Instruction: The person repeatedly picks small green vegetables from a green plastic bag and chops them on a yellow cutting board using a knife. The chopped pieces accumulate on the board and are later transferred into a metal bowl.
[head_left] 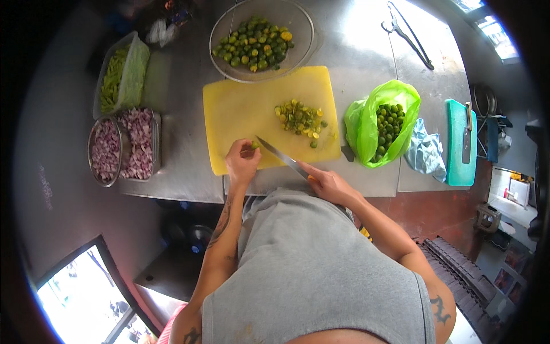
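Observation:
My left hand pinches a small green lime over the near edge of a yellow cutting board. In my right hand is a kitchen knife with an orange handle, its blade slanting across the board and its tip close to the lime. A pile of cut lime pieces lies on the right half of the board. Behind the board, a wide strainer bowl holds many small limes, some showing yellow. To the right stands a bright green plastic bag of whole limes.
At the left are a round container and a tray of chopped red onion, with a plastic tub of green vegetable strips behind. Rightward lie a blue cloth, a teal board with a knife, and metal tongs.

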### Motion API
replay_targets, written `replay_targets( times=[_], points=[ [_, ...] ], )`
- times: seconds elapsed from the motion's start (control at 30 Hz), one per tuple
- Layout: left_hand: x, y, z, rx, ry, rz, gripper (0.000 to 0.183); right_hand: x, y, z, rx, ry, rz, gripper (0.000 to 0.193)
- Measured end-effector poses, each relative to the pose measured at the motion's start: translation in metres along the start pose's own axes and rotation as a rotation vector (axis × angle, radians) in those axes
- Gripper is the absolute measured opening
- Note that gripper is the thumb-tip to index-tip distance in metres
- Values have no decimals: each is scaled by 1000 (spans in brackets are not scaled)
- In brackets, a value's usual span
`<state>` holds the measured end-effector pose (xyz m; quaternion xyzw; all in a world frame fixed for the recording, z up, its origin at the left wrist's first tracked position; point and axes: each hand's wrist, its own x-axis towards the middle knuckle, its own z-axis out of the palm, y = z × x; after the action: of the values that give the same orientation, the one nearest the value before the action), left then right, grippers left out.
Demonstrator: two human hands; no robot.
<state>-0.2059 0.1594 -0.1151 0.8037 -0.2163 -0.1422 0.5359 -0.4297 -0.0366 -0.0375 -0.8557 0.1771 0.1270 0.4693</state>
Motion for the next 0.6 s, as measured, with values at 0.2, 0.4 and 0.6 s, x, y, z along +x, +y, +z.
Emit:
replay_targets(
  times=[0.2, 0.4, 0.6],
  points=[
    [112, 24, -6, -260, -48, 23, 27, 7, 4, -5, 17, 130, 88, 65],
    [231, 60, -5, 469, -160, 309, 27, 5, 8, 2, 2, 158, 99, 65],
    [261, 63, 2, 762, -281, 375, 29, 9, 12, 11, 16, 225, 87, 66]
  ],
)
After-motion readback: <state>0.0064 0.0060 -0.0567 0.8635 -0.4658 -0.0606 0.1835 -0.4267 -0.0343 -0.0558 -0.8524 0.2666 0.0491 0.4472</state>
